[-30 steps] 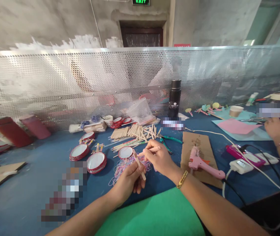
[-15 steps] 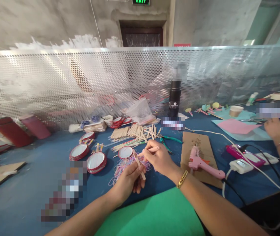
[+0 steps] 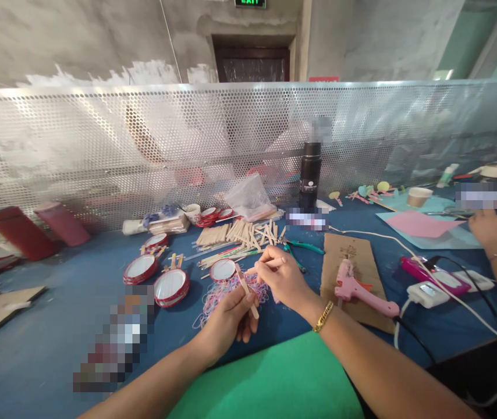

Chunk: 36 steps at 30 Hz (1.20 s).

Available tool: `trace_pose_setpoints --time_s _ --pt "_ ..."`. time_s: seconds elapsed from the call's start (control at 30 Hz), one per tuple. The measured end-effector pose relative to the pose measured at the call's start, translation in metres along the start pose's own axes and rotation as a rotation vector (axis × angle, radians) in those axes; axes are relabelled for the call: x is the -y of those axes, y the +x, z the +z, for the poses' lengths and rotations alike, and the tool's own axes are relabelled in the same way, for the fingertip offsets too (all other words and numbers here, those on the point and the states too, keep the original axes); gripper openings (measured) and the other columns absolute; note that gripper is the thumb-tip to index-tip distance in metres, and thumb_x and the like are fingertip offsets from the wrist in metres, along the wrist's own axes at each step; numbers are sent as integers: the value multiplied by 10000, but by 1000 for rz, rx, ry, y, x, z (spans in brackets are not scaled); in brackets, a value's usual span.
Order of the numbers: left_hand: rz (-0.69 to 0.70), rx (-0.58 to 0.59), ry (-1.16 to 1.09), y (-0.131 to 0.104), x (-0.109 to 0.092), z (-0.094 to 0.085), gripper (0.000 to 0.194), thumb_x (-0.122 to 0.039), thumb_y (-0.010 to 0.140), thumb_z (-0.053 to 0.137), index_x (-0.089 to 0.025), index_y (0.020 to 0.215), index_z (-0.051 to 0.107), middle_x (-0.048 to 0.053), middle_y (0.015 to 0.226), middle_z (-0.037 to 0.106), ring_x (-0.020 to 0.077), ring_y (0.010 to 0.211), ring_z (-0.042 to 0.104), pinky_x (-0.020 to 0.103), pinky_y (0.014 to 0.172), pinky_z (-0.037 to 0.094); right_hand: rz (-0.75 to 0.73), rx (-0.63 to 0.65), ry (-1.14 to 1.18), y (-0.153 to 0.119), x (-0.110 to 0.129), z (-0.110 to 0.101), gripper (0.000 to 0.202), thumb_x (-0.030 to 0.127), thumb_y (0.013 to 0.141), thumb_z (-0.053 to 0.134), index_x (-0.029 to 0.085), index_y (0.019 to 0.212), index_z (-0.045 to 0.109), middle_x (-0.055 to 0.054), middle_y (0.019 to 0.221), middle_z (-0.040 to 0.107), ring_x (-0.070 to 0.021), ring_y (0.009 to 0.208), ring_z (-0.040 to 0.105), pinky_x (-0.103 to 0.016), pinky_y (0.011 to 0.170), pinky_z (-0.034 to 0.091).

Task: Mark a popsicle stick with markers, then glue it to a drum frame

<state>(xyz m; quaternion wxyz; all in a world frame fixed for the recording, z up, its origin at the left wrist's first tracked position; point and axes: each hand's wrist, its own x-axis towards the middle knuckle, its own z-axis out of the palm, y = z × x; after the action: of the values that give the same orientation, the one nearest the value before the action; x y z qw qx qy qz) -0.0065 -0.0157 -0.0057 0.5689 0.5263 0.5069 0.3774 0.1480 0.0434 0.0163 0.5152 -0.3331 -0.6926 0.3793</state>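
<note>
Red-rimmed discs (image 3: pixel 171 285) on a blue table (image 3: pixel 78 270), a worker's left hand (image 3: pixel 230 314) gripping a wooden stick (image 3: pixel 242 280) above tangled pastel bands (image 3: pixel 213 298), right hand (image 3: pixel 281 280) bunched close by the stick's upper end, any hold unclear from here, pink glue gun (image 3: pixel 362 298) lying on cardboard (image 3: pixel 333 250)

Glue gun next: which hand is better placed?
Likely the right hand: it's nearer the glue gun, which lies on cardboard to its right. The left hand is farther away and holds a wooden stick. Whether the right is free is unclear.
</note>
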Motion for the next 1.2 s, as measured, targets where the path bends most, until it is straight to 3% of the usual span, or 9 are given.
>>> trace_pose_setpoints --time_s 1.2 --pt "-10 -9 5 0 -1 1 469 -663 802 600 -200 784 522 -41 492 605 61 335 451 163 344 273 20 22 95 3 -7 0 220 280 893 565 216 692 502 20 589 616 -160 637 674 -261 651 517"
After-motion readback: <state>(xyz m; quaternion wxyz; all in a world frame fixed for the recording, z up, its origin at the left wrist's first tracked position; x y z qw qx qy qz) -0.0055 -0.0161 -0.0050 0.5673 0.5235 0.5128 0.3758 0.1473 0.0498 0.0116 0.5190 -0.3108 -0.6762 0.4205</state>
